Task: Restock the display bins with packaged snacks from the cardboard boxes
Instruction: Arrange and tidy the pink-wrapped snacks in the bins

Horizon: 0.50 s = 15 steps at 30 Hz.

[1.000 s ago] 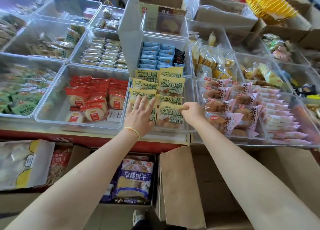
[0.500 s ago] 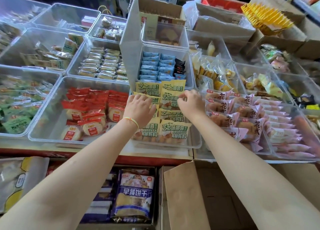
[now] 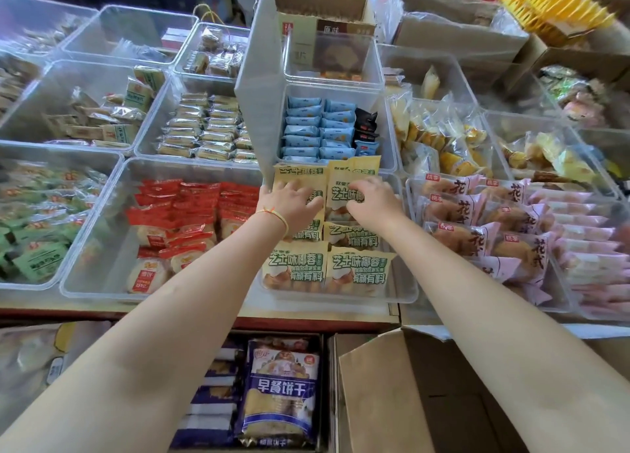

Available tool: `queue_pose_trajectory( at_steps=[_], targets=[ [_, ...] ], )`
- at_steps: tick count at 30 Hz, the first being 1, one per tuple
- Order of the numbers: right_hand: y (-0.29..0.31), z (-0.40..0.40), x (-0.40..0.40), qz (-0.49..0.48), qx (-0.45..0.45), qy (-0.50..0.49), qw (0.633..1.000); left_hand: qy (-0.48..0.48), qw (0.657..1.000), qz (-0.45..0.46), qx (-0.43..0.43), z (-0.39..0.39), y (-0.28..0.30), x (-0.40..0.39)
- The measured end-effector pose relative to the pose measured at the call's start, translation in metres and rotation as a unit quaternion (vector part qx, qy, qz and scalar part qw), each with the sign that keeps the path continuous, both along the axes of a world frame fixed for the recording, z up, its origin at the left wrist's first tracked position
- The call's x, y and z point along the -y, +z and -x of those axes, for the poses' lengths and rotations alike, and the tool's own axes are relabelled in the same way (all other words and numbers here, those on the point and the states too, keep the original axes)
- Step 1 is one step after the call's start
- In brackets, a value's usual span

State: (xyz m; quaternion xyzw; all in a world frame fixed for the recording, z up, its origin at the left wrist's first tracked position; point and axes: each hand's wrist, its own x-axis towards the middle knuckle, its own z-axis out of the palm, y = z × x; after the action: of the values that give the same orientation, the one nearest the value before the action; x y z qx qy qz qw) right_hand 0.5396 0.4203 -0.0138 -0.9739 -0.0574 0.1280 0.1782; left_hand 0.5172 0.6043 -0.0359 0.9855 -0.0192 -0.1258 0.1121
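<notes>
Left hand [image 3: 295, 203] lies on the yellow snack packets [image 3: 358, 268] at frame centre, fingers loosely bent over a far-row packet. Right hand [image 3: 371, 202] curls its fingers on the neighbouring far-row packet. Packets sit in two columns in a clear bin [image 3: 405, 292]. Open cardboard box [image 3: 402, 394] at lower right, below the bench edge [image 3: 306, 314].

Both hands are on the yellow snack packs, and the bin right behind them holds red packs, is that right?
Not quite. In the head view the left hand and right hand do rest on the yellow packs, but that bin holds blue packs.
</notes>
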Motion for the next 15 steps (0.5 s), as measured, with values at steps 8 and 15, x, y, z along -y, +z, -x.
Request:
queue_pose_trajectory(
  at_steps=[8,15],
  targets=[
    [0.010,-0.014,-0.002,-0.007,0.098,0.005,0.995,0.011,0.995,0.002,0.104,-0.004,0.008,0.003],
    [0.010,-0.022,-0.006,0.050,0.112,0.042,0.992,0.002,0.994,-0.017,0.104,-0.014,0.003,0.007]
  ],
)
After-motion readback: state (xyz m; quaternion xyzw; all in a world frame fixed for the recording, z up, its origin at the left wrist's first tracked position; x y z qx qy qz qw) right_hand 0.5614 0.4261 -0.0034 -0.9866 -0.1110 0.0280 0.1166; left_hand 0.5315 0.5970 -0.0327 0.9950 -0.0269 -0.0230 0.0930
